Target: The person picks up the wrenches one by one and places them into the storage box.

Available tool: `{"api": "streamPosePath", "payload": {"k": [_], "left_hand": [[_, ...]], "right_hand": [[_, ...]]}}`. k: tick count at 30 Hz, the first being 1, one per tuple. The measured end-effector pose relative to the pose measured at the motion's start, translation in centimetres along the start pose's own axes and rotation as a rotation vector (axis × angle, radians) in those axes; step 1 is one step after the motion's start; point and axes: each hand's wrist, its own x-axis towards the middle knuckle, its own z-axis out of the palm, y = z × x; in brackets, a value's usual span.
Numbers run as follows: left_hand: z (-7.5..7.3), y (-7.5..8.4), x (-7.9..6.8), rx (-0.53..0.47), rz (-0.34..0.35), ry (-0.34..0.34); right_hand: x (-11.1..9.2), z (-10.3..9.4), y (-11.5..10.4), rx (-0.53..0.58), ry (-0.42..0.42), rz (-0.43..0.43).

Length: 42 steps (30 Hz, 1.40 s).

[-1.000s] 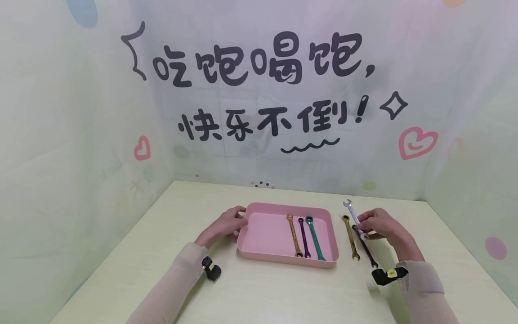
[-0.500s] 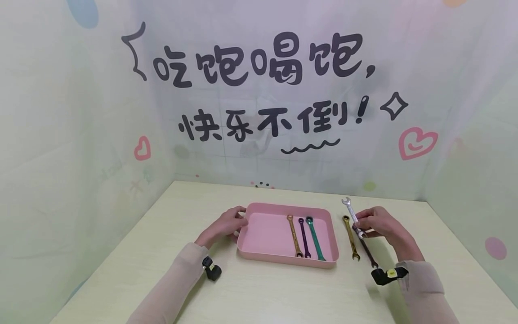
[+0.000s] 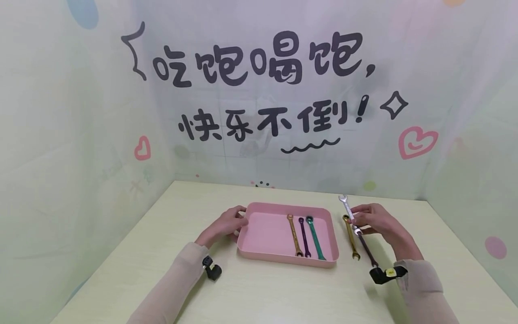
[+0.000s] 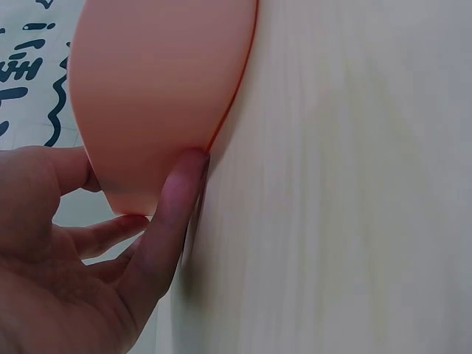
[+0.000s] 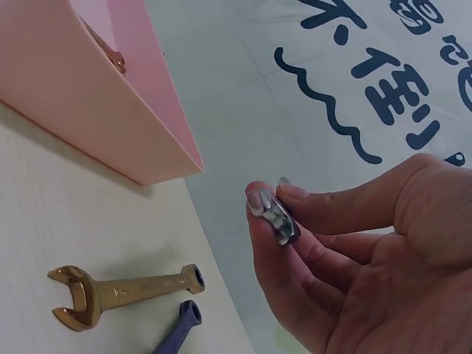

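Note:
My right hand [image 3: 378, 221] pinches a silver combination wrench [image 3: 347, 209] between thumb and fingers, raised above the table just right of the tray. In the right wrist view, one end of the silver wrench [image 5: 282, 223] sticks out from the fingertips. My left hand [image 3: 225, 224] grips the left end of a pink rectangular tray [image 3: 263, 231]; its thumb [image 4: 183, 184] presses low on the tray's outer wall. Inside the tray, on its right side, lie a gold wrench [image 3: 295, 236], a purple wrench [image 3: 304, 238] and a green wrench [image 3: 314, 238] side by side.
On the table [image 3: 275, 292], right of the tray, a gold wrench [image 3: 352, 243] lies beside a dark purple wrench [image 3: 367, 249], which is partly under the right hand in the head view. A printed cloth backdrop [image 3: 259, 171] stands behind the table.
My right hand has moved left and slightly away toward the tray with the silver wrench. The left hand and the tray stay where they were.

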Motion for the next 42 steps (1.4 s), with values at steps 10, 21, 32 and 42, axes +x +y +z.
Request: {"api": "streamPosePath", "payload": {"k": [10, 21, 32, 42], "left_hand": [[-0.2, -0.1, 0.0, -0.018, 0.020, -0.010], [-0.2, -0.4, 0.0, -0.008, 0.023, -0.013], [-0.2, -0.3, -0.1, 0.001, 0.023, -0.007], [-0.2, -0.4, 0.0, 0.006, 0.009, -0.005]], "right_hand": [[0.1, 0.7, -0.6, 0.018, -0.008, -0.032], [0.0, 1.8, -1.2, 0.030, 0.021, -0.030], [-0.2, 2.4, -1.9, 0.026, 0.030, -0.058], [0.0, 3.4, -2.4, 0.032, 0.035, -0.059]]}}
